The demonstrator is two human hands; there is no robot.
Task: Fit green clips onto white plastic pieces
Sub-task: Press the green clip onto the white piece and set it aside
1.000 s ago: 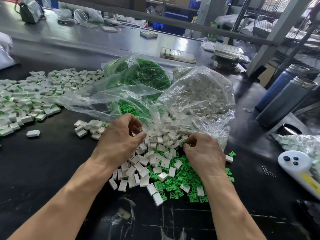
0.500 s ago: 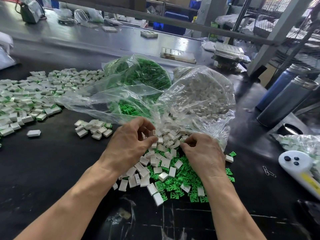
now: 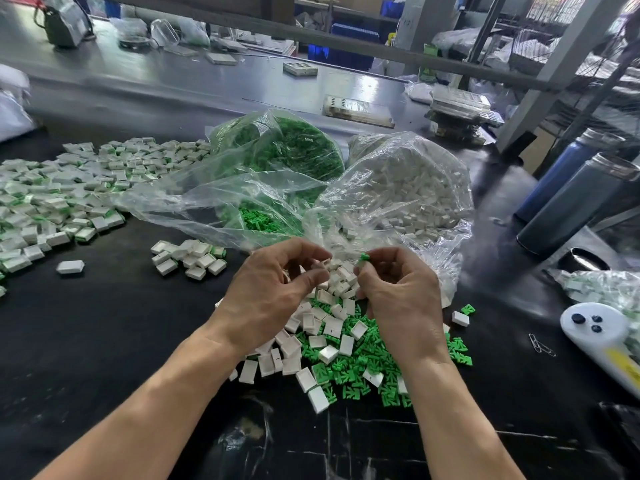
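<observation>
Black and scuffed, the table (image 3: 104,341) carries a loose heap of white pieces (image 3: 332,327) mixed with green clips (image 3: 363,368) right in front of the person. Both hands hover just above that heap, close together. The left hand (image 3: 273,292) has its fingers curled, thumb and fingertips pinching one white piece (image 3: 325,263). The right hand (image 3: 401,299) is curled too, pinching a green clip (image 3: 364,257) at its fingertips, just beside the white piece; whether the two parts touch I cannot tell. Behind the hands lie two open clear bags, one of clips (image 3: 287,150) to the left and one of white pieces (image 3: 408,192) to the right. Far left spreads a wide pile of assembled pieces (image 3: 69,188), with a smaller cluster (image 3: 190,258) nearer the hands. At the right edge stand two dark bottles (image 3: 575,199), with a white controller (image 3: 595,330) and paperclips (image 3: 540,344) nearer.
</observation>
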